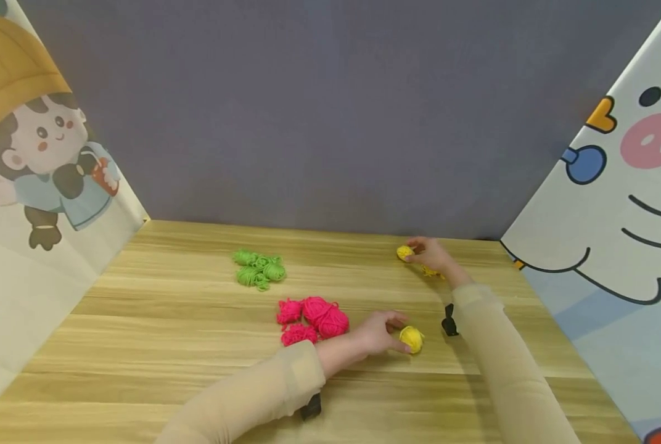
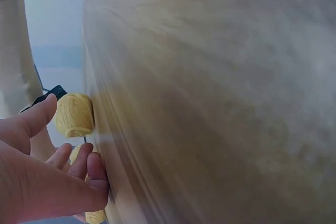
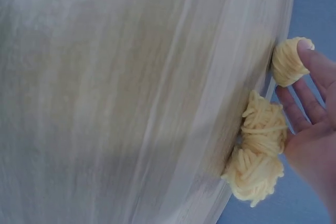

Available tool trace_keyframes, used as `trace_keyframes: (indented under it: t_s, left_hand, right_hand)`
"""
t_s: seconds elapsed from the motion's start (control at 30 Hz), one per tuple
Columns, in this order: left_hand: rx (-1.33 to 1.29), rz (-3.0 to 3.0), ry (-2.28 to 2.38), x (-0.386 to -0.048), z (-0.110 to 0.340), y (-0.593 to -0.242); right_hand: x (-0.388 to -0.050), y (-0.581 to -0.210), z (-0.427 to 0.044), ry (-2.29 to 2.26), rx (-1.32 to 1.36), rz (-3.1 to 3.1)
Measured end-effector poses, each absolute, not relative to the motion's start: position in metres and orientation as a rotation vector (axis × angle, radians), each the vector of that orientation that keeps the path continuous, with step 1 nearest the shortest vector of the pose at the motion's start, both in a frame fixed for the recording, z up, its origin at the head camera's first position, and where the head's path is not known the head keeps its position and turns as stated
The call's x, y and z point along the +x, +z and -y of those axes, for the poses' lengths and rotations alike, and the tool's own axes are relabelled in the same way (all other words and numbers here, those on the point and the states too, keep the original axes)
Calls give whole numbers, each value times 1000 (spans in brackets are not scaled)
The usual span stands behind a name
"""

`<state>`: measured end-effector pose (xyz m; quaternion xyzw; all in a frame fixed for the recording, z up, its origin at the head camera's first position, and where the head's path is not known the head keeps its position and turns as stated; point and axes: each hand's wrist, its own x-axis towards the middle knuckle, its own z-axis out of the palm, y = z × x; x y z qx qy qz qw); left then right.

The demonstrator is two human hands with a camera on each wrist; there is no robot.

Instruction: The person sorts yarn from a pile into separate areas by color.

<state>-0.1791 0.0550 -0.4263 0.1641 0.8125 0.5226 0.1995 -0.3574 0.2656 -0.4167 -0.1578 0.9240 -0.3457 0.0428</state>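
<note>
My right hand (image 1: 431, 254) is at the back right of the table, its thumb and fingers pinching a small yellow yarn ball (image 3: 289, 62). Beside that hand, two loose yellow yarn clumps (image 3: 257, 148) lie against each other; the head view shows only a bit of them under the wrist. Nearer the front, my left hand (image 1: 376, 333) reaches toward another yellow yarn ball (image 1: 412, 340). Its thumb (image 2: 42, 116) and fingers are spread apart, and in the left wrist view the ball sits just beyond the fingertips, not gripped.
Pink yarn balls (image 1: 326, 316) lie close behind the left forearm. A group of green yarn balls (image 1: 259, 269) sits farther back on the left. The wooden table (image 1: 158, 296) meets a grey wall (image 1: 319, 123) at the back, with cartoon-printed panels on both sides.
</note>
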Motion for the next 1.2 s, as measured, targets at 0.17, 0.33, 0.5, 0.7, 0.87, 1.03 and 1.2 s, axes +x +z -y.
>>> trace_keyframes:
  t_s: [0.17,0.33,0.5,0.7,0.87,1.03,1.2]
  left_hand:
    - [474,-2319,1423,-180,-56,-429]
    - [469,-2354,1402,-181,-60,-433]
    - [489,-2419,1356,-183,-64,-436]
    - [497,-2466,1313,-181,-67,-434]
    - [480,-2447,1341,-181,-66,-432]
    - [479,-2425,1363,-182,-64,-432]
    - [503,-2446,1351,-184,-62,-432]
  right_hand:
    - [-359,-420,-263,-1047,-461,-2836]
    - [-361,-424,-261,-1006,-455,-2864]
    - [-359,-424,-261,-1028,-479,-2848]
    - [-354,-420,-261,-1018,-522,-2862]
    - [-356,-420,-259,-988,-454,-2864]
    - [-356,-418,-259,-975,-449,-2870]
    - [-354,-414,-260,-978,-464,-2879]
